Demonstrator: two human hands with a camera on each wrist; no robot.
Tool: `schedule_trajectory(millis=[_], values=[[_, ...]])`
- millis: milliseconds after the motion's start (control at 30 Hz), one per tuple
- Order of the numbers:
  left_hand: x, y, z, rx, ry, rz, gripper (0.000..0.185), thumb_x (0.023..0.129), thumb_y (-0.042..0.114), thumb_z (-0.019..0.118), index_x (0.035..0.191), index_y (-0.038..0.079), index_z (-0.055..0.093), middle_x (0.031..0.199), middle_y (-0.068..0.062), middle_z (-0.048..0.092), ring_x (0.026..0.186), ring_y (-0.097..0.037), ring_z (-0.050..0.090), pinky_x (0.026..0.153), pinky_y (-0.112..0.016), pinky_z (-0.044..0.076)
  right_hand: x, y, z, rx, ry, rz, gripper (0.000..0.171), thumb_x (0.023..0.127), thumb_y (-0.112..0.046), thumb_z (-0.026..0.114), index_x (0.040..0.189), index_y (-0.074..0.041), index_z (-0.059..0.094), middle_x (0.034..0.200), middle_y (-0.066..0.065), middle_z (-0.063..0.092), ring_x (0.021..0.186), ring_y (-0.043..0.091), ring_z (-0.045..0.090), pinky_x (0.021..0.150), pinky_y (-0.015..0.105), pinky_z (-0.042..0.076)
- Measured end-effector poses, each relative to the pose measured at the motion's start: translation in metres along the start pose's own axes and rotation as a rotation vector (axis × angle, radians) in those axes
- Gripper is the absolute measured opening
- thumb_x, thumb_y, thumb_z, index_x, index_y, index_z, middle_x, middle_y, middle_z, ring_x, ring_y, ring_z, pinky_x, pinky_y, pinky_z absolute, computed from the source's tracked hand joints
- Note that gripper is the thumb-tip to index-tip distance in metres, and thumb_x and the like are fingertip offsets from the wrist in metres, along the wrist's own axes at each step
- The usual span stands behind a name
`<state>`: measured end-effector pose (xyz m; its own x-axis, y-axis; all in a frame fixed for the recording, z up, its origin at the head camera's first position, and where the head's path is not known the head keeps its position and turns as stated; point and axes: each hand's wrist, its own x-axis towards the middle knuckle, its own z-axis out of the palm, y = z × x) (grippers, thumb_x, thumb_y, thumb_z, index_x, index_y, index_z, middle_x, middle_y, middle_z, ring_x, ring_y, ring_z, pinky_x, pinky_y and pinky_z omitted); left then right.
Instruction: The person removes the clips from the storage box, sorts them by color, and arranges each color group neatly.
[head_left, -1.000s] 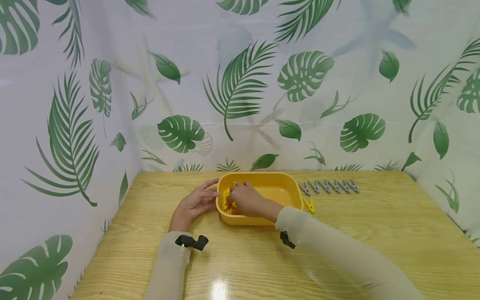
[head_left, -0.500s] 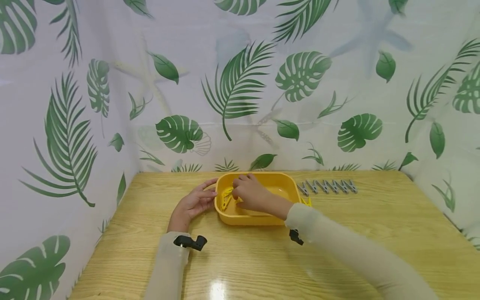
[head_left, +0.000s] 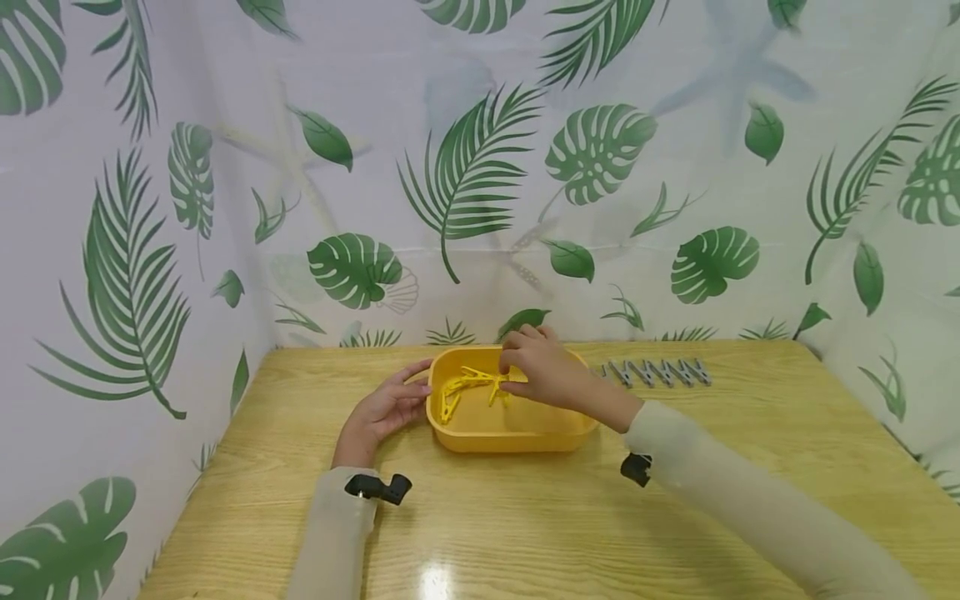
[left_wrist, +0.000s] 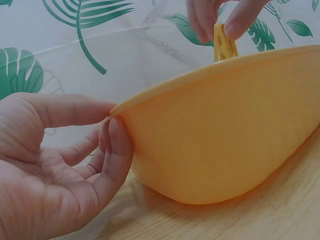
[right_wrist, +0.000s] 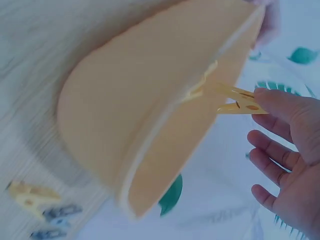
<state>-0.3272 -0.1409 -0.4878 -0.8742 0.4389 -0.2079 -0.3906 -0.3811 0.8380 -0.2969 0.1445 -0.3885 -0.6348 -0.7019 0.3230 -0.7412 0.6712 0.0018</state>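
Yellow oval plastic tub [head_left: 517,429] on the pale wooden table [head_left: 525,533], chosen as landmark. Left hand [head_left: 386,408] against its left end, thumb and fingertips [left_wrist: 117,145] loosely curved, touching wall and rim. Right hand [head_left: 547,375] above its far rim, thumb and forefinger pinching a yellow plastic clothespin [head_left: 495,382], other fingers [right_wrist: 272,162] slightly spread. More yellow clothespins [head_left: 453,396] inside, at the left. Row of grey clothespins [head_left: 660,372] just right of it.
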Motion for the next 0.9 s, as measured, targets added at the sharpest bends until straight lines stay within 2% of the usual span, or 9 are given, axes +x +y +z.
schedule_trajectory(millis=[200,500,733,900], values=[[0.000,-0.001,0.001,0.001,-0.008,0.002,0.063,0.101,-0.010,0.046,0.158,0.007,0.029,0.123,-0.008,0.059,0.093,-0.013,0.065,0.075,-0.024,0.056,-0.027,0.024,-0.020,0.055,0.054,0.090,0.016,0.085,-0.023,0.084,0.090,-0.011,0.074,0.103,0.007,0.067,0.097,0.028,0.054,0.091,0.051,0.042],[0.001,-0.001,0.001,-0.004,-0.004,0.003,0.061,0.101,-0.010,0.045,0.157,0.008,0.031,0.124,-0.007,0.059,0.093,-0.013,0.065,0.075,-0.023,0.055,-0.075,0.063,-0.039,0.071,0.038,0.270,0.016,0.084,-0.021,0.084,0.091,-0.009,0.075,0.102,0.009,0.068,0.101,0.032,0.058,0.090,0.058,0.041],[0.000,0.000,0.003,-0.009,-0.003,-0.005,0.062,0.101,-0.010,0.046,0.158,0.008,0.030,0.126,-0.008,0.058,0.095,-0.013,0.065,0.075,-0.023,0.056,-0.110,0.085,-0.040,0.039,-0.005,0.386,0.014,0.085,-0.022,0.083,0.087,-0.011,0.076,0.100,0.011,0.070,0.093,0.032,0.057,0.081,0.055,0.043],[0.000,0.000,0.002,-0.019,-0.008,-0.007,0.064,0.101,-0.010,0.046,0.159,0.008,0.027,0.128,-0.009,0.057,0.095,-0.013,0.066,0.075,-0.023,0.056,-0.129,0.092,-0.030,0.009,-0.013,0.436,0.014,0.084,-0.023,0.083,0.085,-0.011,0.076,0.097,0.011,0.071,0.093,0.035,0.062,0.085,0.063,0.045]])
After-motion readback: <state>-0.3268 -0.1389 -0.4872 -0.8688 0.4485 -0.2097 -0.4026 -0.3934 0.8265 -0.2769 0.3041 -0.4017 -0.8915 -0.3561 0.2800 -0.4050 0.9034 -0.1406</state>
